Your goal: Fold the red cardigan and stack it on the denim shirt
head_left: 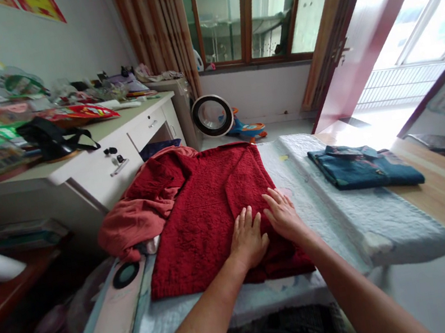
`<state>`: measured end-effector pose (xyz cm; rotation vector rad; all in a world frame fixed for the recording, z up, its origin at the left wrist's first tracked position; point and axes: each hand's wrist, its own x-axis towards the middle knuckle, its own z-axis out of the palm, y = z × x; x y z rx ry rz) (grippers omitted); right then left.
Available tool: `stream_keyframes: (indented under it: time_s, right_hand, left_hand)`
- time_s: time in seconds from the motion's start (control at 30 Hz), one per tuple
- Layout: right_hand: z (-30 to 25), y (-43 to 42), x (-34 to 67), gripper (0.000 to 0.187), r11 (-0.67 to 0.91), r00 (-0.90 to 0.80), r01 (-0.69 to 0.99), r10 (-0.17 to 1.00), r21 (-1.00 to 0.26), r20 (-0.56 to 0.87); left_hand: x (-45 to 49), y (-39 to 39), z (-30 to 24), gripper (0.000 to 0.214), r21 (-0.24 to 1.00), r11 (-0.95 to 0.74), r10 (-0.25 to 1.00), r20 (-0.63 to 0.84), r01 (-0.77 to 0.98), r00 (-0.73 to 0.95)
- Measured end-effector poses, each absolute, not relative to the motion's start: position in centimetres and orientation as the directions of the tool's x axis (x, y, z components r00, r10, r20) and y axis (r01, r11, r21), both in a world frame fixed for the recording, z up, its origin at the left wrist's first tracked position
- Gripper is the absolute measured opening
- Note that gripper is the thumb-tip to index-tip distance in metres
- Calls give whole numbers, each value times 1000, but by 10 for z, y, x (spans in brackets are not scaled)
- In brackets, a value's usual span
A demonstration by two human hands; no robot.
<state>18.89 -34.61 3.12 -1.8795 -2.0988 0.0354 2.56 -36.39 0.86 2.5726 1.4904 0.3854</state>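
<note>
A dark red knitted sweater (pixel 197 222) lies spread on a table covered with a pale blue quilted cloth (pixel 292 172). Its right side is folded inward over the body. My left hand (pixel 248 237) lies flat on that folded part, fingers spread. Beside it, my right hand (pixel 282 214) rests near the sweater's right edge, its fingers also stretched out. Neither hand grips the fabric. At the sweater's upper left is a heap of coral-pink clothing (pixel 137 220), with some red fabric on top of it.
A folded dark blue denim garment (pixel 363 168) lies on the right. A pale phone (pixel 120 306) is at the table's left front corner. To the left stands a white desk (pixel 116 144) crowded with jars and packets. Behind are a washing machine with its round door (pixel 213 115) open and a blue-orange ride-on toy (pixel 248 127).
</note>
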Motion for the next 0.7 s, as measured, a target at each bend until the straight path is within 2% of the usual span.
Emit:
stream_keyframes:
  time_s: [0.17, 0.3, 0.53, 0.6, 0.7]
  right_hand:
    - [17, -359, 186, 48, 124, -89, 963, 984, -238, 153]
    - [11, -360, 189, 49, 118, -83, 965, 985, -234, 151]
    - [12, -362, 189, 49, 120, -82, 965, 983, -234, 165]
    - [12, -362, 189, 49, 119, -81, 964, 983, -237, 163]
    - [12, -361, 189, 49, 116, -77, 963, 983, -244, 164]
  left_hand:
    - [25, -363, 10, 61, 249, -500, 866, 140, 829, 481]
    - [24, -364, 12, 59, 262, -496, 868, 135, 828, 478]
    - [18, -369, 23, 48, 358, -574, 818, 213, 736, 534]
    - [17, -370, 24, 52, 371, -596, 800, 200, 712, 566]
    - [16, -373, 22, 69, 358, -602, 791, 145, 714, 594]
